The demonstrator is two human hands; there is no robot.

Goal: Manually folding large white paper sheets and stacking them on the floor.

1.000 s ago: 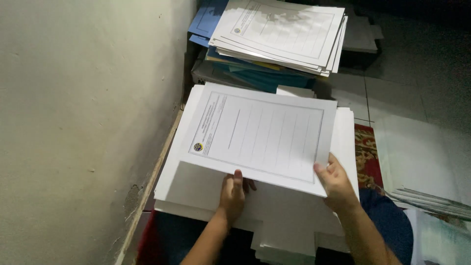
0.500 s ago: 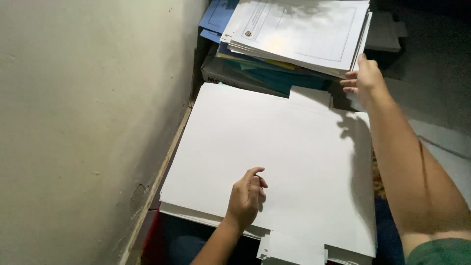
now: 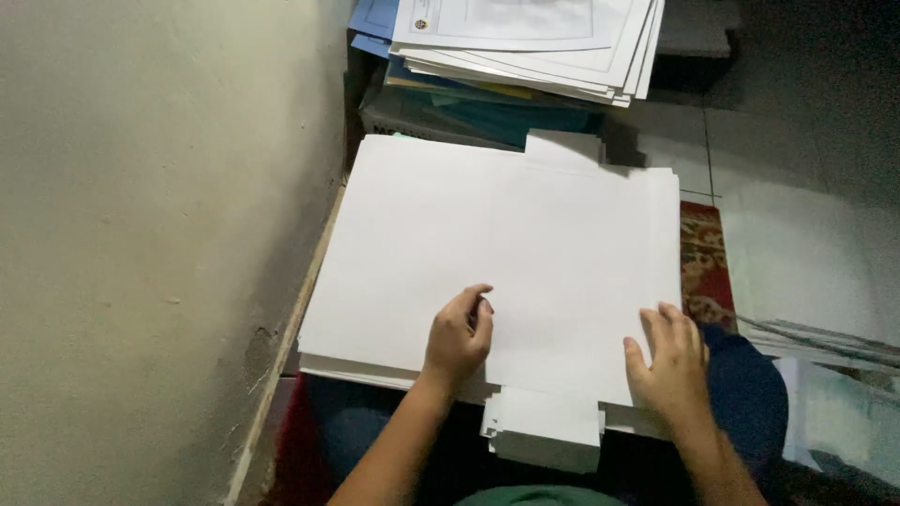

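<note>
1. Both forearms were bare, with no sleeve showing as far as the lower edge of the frame.
2. The left grip (image 3: pixel 459 339) and right grip (image 3: pixel 667 361) wore no gloves, rings or watch.
3. A green garment edge (image 3: pixel 539 495) showed at bottom centre.

At the top of your view lies a stack of printed forms (image 3: pixel 534 42), white sheets with a thin ruled frame and a small round emblem (image 3: pixel 421 24) in dark and gold at the top sheet's corner. It rests on blue and teal folders (image 3: pixel 487 108). You have no packages, signs or screens in sight; the big sheets near you are blank white.
</note>
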